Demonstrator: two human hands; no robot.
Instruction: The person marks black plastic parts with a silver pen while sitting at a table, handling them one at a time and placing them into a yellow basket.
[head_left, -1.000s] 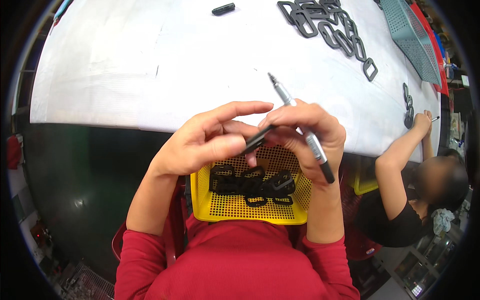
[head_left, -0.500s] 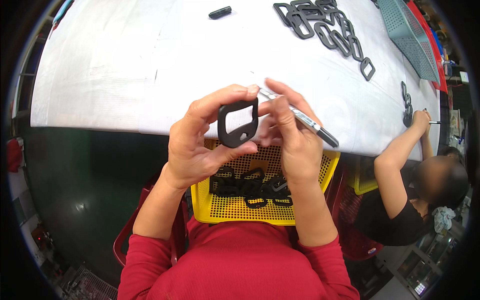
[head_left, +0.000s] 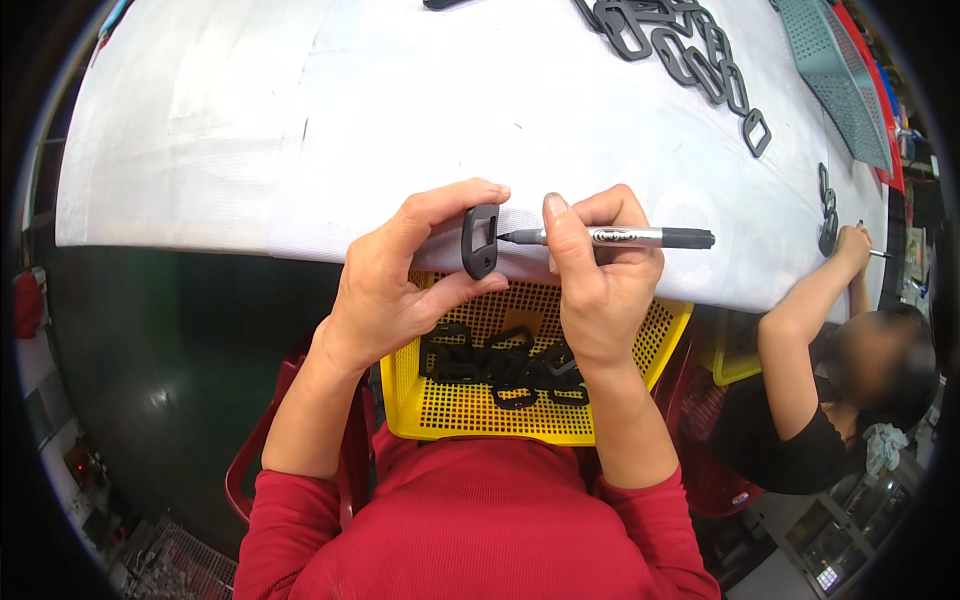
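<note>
My left hand (head_left: 395, 265) pinches a black frame-shaped plastic part (head_left: 469, 243) between thumb and fingers, its edge turned toward the right. In my right hand (head_left: 605, 275) is a silver marker pen (head_left: 640, 237) with a black end, lying nearly level. The marker's dark tip meets or almost meets the part's right edge; contact is too fine to tell. Below both hands, a yellow perforated basket (head_left: 470, 428) sits at my lap with several similar black parts (head_left: 500, 362) inside.
A white-covered table (head_left: 250, 150) spreads ahead, with a pile of black frame parts (head_left: 690, 60) at its far right. A small black object (head_left: 445, 4) lies at the far edge of view. Beyond the pile stands a grey-green basket (head_left: 835, 80). A co-worker's arm (head_left: 810, 310) rests at the right.
The frame part has turned from face-on to nearly edge-on. My right hand has swung the marker level, bringing its tip to the part. The view has shifted slightly.
</note>
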